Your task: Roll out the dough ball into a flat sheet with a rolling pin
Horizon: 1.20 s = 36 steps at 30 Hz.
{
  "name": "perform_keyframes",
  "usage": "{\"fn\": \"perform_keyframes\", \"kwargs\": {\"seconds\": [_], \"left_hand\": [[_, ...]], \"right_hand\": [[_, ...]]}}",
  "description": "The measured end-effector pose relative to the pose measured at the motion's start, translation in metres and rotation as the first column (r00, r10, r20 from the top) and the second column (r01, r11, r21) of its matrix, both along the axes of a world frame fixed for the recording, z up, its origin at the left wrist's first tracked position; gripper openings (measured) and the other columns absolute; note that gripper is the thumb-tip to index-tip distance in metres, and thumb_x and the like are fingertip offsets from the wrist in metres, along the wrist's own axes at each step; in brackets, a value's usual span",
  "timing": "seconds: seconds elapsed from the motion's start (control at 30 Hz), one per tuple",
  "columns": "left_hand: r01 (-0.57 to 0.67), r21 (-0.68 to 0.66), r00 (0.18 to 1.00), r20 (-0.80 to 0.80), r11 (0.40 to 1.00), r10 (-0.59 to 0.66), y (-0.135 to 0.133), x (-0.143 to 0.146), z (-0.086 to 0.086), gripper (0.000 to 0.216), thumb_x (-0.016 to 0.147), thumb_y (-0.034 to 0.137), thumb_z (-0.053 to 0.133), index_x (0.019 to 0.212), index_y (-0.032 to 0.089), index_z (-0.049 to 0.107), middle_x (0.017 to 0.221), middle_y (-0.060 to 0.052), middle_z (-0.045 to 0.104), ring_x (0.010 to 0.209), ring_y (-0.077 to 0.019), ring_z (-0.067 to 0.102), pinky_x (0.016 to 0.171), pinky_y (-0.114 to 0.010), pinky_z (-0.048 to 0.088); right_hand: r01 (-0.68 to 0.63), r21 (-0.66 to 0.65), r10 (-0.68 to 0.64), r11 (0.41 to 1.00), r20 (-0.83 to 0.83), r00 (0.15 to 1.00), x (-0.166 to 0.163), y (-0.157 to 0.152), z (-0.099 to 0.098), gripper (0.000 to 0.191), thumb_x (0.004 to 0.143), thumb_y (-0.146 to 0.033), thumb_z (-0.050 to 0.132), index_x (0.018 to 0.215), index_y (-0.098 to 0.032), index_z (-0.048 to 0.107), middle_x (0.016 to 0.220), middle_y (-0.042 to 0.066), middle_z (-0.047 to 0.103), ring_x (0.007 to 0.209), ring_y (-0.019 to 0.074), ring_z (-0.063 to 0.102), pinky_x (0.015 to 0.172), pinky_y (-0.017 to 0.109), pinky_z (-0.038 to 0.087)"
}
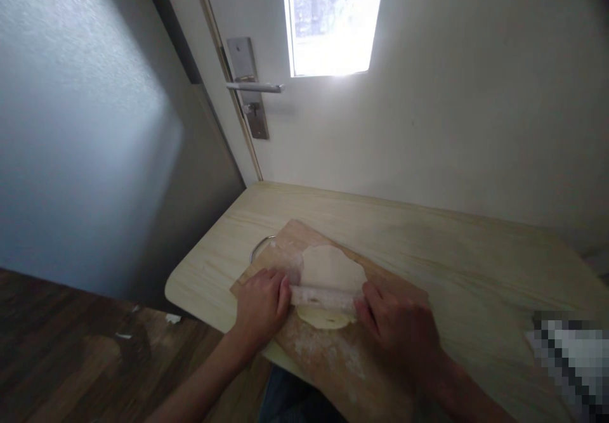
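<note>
A flat round of pale dough [330, 271] lies on a floured wooden board [342, 359] with a metal handle [259, 247] at its far left end. A rolling pin [323, 297] lies across the near part of the dough. My left hand [261, 302] presses on the pin's left end with fingers curled over it. My right hand [394, 325] rests on the pin's right end, fingers bent down over it.
The board sits on a light wooden table [476, 264] pushed against a white wall. A door with a metal lever handle [254, 87] and a bright window pane [333, 17] stands behind the table. Dark wood floor [61, 347] lies to the left.
</note>
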<state>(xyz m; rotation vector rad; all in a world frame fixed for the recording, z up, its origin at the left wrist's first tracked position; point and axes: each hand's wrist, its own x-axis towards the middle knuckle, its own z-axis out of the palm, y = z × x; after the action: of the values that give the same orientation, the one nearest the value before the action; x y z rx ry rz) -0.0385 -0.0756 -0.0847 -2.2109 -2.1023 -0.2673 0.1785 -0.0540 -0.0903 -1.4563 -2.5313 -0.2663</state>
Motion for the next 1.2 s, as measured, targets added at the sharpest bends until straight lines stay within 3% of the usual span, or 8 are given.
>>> {"fn": "perform_keyframes", "kwargs": {"seconds": [0.17,0.37,0.67,0.8,0.97,1.2], "left_hand": [[-0.060,-0.100,0.998,-0.028,0.993,0.058,0.013,0.000,0.003,0.041,0.080,0.027,0.022,0.061,0.016,0.056,0.063,-0.007,0.059,0.062,-0.0199,0.054,0.056,-0.030,0.034],[-0.133,-0.230,0.991,-0.051,0.964,0.125,0.033,0.000,0.006,0.046,0.080,0.032,0.020,0.062,0.015,0.059,0.066,-0.008,0.062,0.064,-0.0204,0.056,0.055,-0.029,0.032],[-0.126,-0.193,0.990,0.037,0.973,0.136,0.054,0.000,0.006,0.049,0.080,0.035,0.021,0.064,0.014,0.062,0.063,-0.008,0.061,0.061,-0.0179,0.054,0.052,-0.027,0.032],[-0.118,-0.162,0.991,0.037,0.980,0.125,0.051,0.001,0.008,0.051,0.080,0.034,0.019,0.066,0.013,0.063,0.066,-0.009,0.061,0.063,-0.0181,0.055,0.054,-0.027,0.033],[-0.108,-0.097,0.994,-0.018,0.989,0.107,0.030,0.001,0.005,0.051,0.082,0.033,0.017,0.067,0.013,0.062,0.067,-0.009,0.062,0.062,-0.0174,0.054,0.057,-0.028,0.034],[-0.038,0.023,0.999,-0.017,0.999,0.039,0.002,0.003,0.001,0.041,0.082,0.028,0.022,0.065,0.015,0.057,0.068,-0.007,0.060,0.067,-0.0184,0.053,0.060,-0.029,0.034]], "right_hand": [[0.054,-0.165,-0.044,0.985,0.065,0.997,-0.002,0.013,0.008,0.034,0.081,-0.035,0.028,0.063,-0.020,0.053,0.050,0.002,0.056,0.046,0.0146,0.049,0.044,0.026,0.018],[0.108,-0.351,-0.101,0.930,0.040,0.994,-0.005,0.029,0.016,0.046,0.082,-0.038,0.020,0.058,-0.020,0.055,0.058,0.004,0.060,0.052,0.0157,0.053,0.047,0.027,0.024],[0.070,-0.393,-0.079,0.917,-0.008,0.997,-0.006,0.052,0.012,0.046,0.082,-0.038,0.022,0.065,-0.019,0.060,0.065,0.005,0.062,0.059,0.0149,0.054,0.048,0.024,0.025],[0.129,-0.331,-0.132,0.935,0.013,0.991,-0.009,0.047,0.017,0.045,0.082,-0.037,0.023,0.068,-0.018,0.061,0.066,0.005,0.063,0.057,0.0143,0.054,0.046,0.024,0.023],[0.189,-0.149,-0.192,0.971,-0.006,0.981,-0.009,0.018,0.016,0.042,0.083,-0.036,0.022,0.070,-0.020,0.059,0.064,0.004,0.062,0.052,0.0144,0.052,0.046,0.025,0.021],[0.123,0.013,-0.122,0.992,-0.028,0.992,-0.007,-0.010,0.011,0.033,0.082,-0.032,0.027,0.064,-0.020,0.052,0.059,0.002,0.058,0.054,0.0150,0.049,0.052,0.027,0.023]]}}
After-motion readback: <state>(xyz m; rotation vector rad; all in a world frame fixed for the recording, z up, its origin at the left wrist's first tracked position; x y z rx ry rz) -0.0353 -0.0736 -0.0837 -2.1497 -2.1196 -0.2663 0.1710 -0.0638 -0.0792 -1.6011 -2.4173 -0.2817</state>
